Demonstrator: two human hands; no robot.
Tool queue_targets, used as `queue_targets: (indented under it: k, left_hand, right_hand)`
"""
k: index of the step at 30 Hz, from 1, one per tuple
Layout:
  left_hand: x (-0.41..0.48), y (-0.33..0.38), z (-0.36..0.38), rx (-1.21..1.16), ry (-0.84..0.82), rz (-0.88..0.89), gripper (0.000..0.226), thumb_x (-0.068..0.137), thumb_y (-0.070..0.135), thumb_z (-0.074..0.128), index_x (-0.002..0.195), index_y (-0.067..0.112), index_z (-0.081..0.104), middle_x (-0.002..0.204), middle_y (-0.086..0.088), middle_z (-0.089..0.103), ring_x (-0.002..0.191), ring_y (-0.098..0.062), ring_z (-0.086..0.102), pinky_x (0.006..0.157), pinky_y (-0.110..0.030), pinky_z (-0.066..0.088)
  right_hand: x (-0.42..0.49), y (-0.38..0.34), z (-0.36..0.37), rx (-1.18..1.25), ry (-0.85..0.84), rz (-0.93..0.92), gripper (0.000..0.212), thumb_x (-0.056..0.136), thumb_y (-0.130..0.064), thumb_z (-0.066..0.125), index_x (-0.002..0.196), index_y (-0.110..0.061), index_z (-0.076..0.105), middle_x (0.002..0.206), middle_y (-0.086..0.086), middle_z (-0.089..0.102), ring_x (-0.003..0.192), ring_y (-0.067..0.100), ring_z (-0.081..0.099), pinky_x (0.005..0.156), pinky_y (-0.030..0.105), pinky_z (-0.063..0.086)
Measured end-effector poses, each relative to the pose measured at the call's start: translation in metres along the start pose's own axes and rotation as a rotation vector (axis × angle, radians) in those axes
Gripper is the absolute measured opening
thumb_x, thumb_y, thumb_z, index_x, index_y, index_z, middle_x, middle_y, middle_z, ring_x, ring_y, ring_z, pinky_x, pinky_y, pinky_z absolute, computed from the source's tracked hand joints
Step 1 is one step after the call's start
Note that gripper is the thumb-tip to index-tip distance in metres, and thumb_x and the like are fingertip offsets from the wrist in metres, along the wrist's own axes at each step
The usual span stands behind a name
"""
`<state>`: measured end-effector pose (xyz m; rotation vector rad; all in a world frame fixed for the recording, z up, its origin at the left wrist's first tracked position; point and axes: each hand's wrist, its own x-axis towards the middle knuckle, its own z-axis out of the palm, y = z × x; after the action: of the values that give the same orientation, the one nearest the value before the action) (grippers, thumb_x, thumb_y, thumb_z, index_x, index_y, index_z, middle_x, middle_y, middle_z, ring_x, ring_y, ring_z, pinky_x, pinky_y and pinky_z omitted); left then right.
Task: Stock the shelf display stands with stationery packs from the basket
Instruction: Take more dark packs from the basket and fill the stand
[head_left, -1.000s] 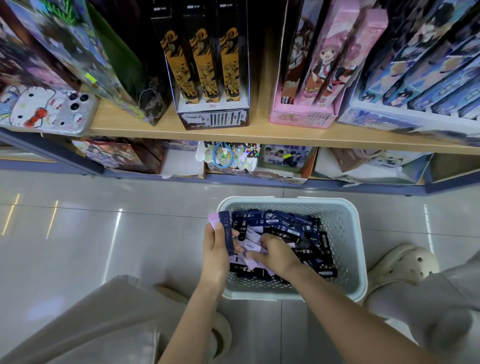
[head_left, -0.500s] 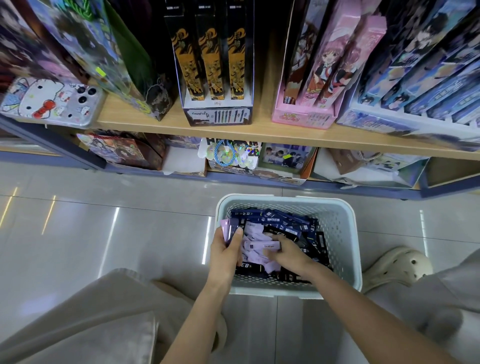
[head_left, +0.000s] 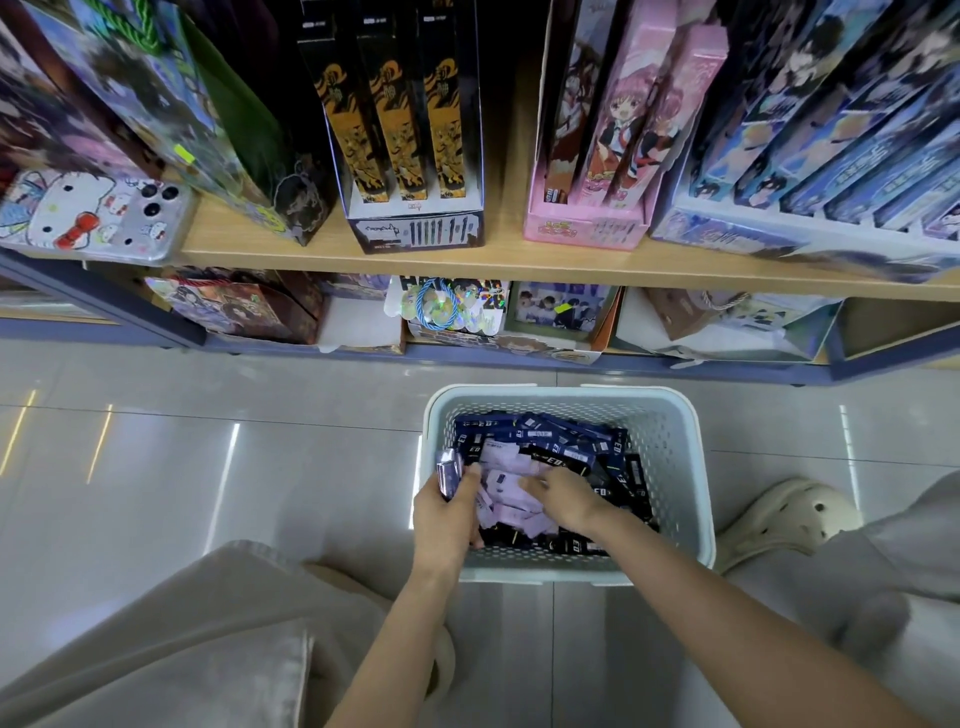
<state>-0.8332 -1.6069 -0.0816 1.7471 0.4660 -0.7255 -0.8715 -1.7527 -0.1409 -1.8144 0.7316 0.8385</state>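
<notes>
A pale grey perforated basket (head_left: 670, 467) stands on the floor below the shelf, filled with dark blue packs (head_left: 566, 441) and lilac packs (head_left: 506, 512). My left hand (head_left: 447, 519) is at the basket's left wall and grips a small upright stack of packs (head_left: 448, 470). My right hand (head_left: 563, 501) reaches into the middle of the basket, its fingers on the lilac packs; whether it pinches one is hidden. On the wooden shelf (head_left: 498, 260) above stand a black-and-orange display stand (head_left: 410, 156) and a pink display stand (head_left: 613, 156).
Blue boxed sets (head_left: 831, 156) fill the shelf's right end, gift bags (head_left: 171, 104) and a phone-case display (head_left: 88, 218) the left. The lower shelf (head_left: 467, 312) holds more goods. My knees and pale clogs (head_left: 779, 514) flank the basket on the glossy tiled floor.
My left hand has sunk lower into the basket with its stack. My right hand has shifted among the lilac packs. The view has tilted slightly upward along the shelf.
</notes>
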Motion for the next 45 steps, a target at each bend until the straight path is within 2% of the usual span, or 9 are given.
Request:
queue_targets:
  k: [5, 10, 13, 19, 22, 27, 35, 40, 45]
  left_hand:
    - [-0.007, -0.008, 0.011, -0.077, -0.011, -0.119, 0.023, 0.098, 0.013, 0.051, 0.076, 0.007, 0.057, 0.060, -0.005, 0.064, 0.045, -0.013, 0.062, 0.047, -0.023, 0.052]
    - [-0.016, -0.002, 0.018, -0.251, -0.140, -0.181, 0.024, 0.095, 0.026, 0.054, 0.098, 0.006, 0.067, 0.089, -0.013, 0.074, 0.086, -0.022, 0.071, 0.081, -0.033, 0.056]
    - [-0.018, 0.004, 0.018, -0.295, -0.133, -0.206, 0.028, 0.095, 0.026, 0.055, 0.109, 0.004, 0.064, 0.101, -0.016, 0.072, 0.095, -0.028, 0.068, 0.084, -0.036, 0.054]
    - [-0.014, 0.005, 0.007, -0.265, -0.113, -0.175, 0.020, 0.096, 0.022, 0.055, 0.105, 0.007, 0.065, 0.090, -0.008, 0.074, 0.076, -0.021, 0.070, 0.065, -0.029, 0.054]
    - [-0.014, 0.004, 0.006, -0.258, -0.127, -0.174, 0.017, 0.095, 0.022, 0.056, 0.097, 0.009, 0.065, 0.075, 0.000, 0.072, 0.064, -0.015, 0.069, 0.061, -0.027, 0.055]
    - [-0.012, 0.001, 0.010, -0.239, -0.148, -0.193, 0.019, 0.096, 0.022, 0.055, 0.098, 0.005, 0.063, 0.073, -0.002, 0.070, 0.065, -0.018, 0.067, 0.063, -0.030, 0.054]
    - [-0.008, 0.001, 0.017, -0.175, -0.133, -0.225, 0.014, 0.096, 0.024, 0.055, 0.085, 0.014, 0.058, 0.055, 0.009, 0.065, 0.050, -0.004, 0.063, 0.059, -0.027, 0.047]
    - [-0.007, -0.001, 0.018, -0.164, -0.094, -0.233, 0.017, 0.094, 0.024, 0.057, 0.081, 0.013, 0.059, 0.062, 0.003, 0.062, 0.058, -0.014, 0.057, 0.068, -0.030, 0.047]
    - [-0.004, -0.003, 0.018, -0.122, -0.076, -0.239, 0.017, 0.089, 0.010, 0.064, 0.074, 0.012, 0.056, 0.055, -0.003, 0.050, 0.044, -0.013, 0.044, 0.052, -0.027, 0.044]
  right_hand:
    - [-0.030, -0.001, -0.016, 0.120, 0.079, -0.102, 0.025, 0.102, -0.024, 0.040, 0.079, -0.018, 0.049, 0.065, -0.002, 0.038, 0.058, 0.011, 0.039, 0.056, 0.024, 0.034]
    - [-0.064, -0.021, 0.004, 0.231, 0.200, -0.290, 0.011, 0.101, -0.016, 0.042, 0.102, -0.012, 0.052, 0.078, -0.003, 0.056, 0.055, -0.003, 0.054, 0.057, 0.014, 0.043]
    - [-0.079, -0.027, 0.020, 0.036, 0.238, -0.447, 0.030, 0.100, -0.018, 0.043, 0.129, -0.013, 0.054, 0.103, -0.005, 0.056, 0.089, 0.003, 0.054, 0.077, 0.014, 0.039]
    - [-0.068, -0.007, -0.006, -0.106, 0.338, -0.457, 0.033, 0.099, -0.024, 0.047, 0.130, -0.015, 0.051, 0.117, -0.003, 0.047, 0.105, 0.009, 0.054, 0.097, 0.029, 0.046]
    - [-0.041, 0.016, -0.034, -0.215, 0.353, -0.324, 0.044, 0.097, -0.023, 0.051, 0.137, -0.009, 0.041, 0.137, 0.005, 0.045, 0.126, 0.018, 0.045, 0.106, 0.027, 0.034]
    - [0.000, 0.037, -0.050, -0.383, 0.255, -0.173, 0.058, 0.094, -0.023, 0.057, 0.143, -0.005, 0.031, 0.146, 0.012, 0.035, 0.133, 0.026, 0.038, 0.113, 0.032, 0.027]
    - [0.022, 0.035, -0.043, -0.742, 0.259, -0.107, 0.053, 0.095, -0.042, 0.050, 0.136, -0.011, 0.041, 0.130, 0.013, 0.041, 0.121, 0.030, 0.041, 0.101, 0.038, 0.035]
    - [0.020, 0.038, -0.038, -0.736, 0.275, -0.146, 0.037, 0.101, -0.033, 0.039, 0.127, -0.008, 0.042, 0.127, 0.011, 0.045, 0.121, 0.027, 0.042, 0.099, 0.034, 0.033]
    - [0.001, 0.032, -0.037, -0.640, 0.309, -0.142, 0.033, 0.101, -0.033, 0.037, 0.118, -0.005, 0.045, 0.123, 0.014, 0.050, 0.115, 0.029, 0.045, 0.094, 0.036, 0.034]
